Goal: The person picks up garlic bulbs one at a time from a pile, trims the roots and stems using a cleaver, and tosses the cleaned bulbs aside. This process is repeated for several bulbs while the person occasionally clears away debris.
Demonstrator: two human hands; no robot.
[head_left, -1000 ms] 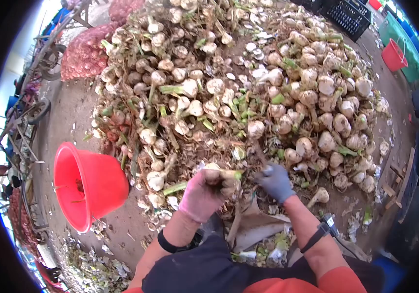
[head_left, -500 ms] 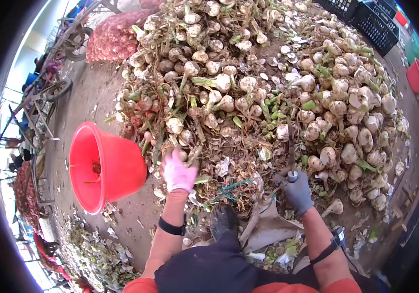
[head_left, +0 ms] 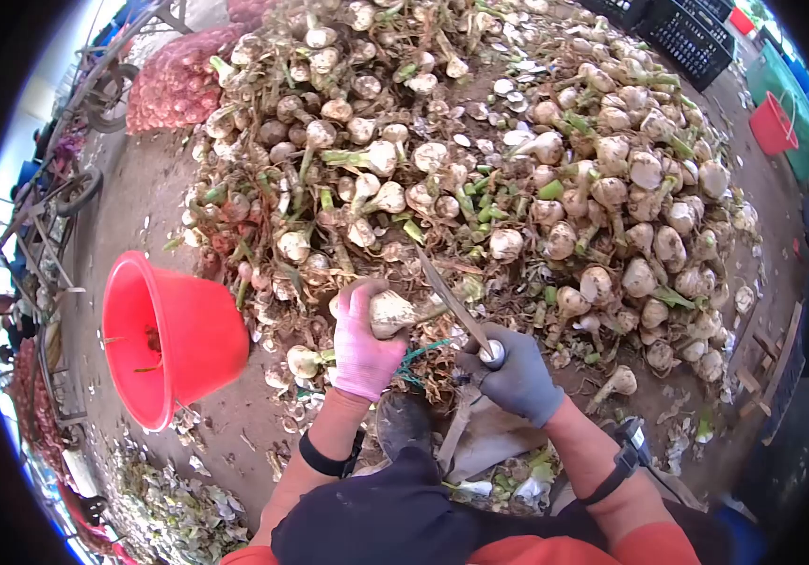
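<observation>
My left hand (head_left: 365,350), in a pink glove, is closed around a garlic bulb (head_left: 389,313) whose stem points right. In a grey glove, my right hand (head_left: 519,381) grips a knife (head_left: 452,301) by its handle, the long blade slanting up and left. The blade overlaps the end of the bulb's stem in this view. Below my left hand lies another garlic bulb (head_left: 302,362) with a green stem. A large heap of garlic (head_left: 381,155) with stems and dry leaves spreads in front of both hands.
A red bucket (head_left: 202,334) lies tilted at my left, with a few scraps inside. A filled red mesh bag (head_left: 174,85) stands behind it. Black crates (head_left: 685,45) and another red bucket (head_left: 773,126) are at the back right. Peelings (head_left: 178,499) cover the floor at lower left.
My left hand, open and reaching over the heap before, now holds a garlic bulb. My right hand has brought the knife leftward, its blade now tilted toward the bulb's stem.
</observation>
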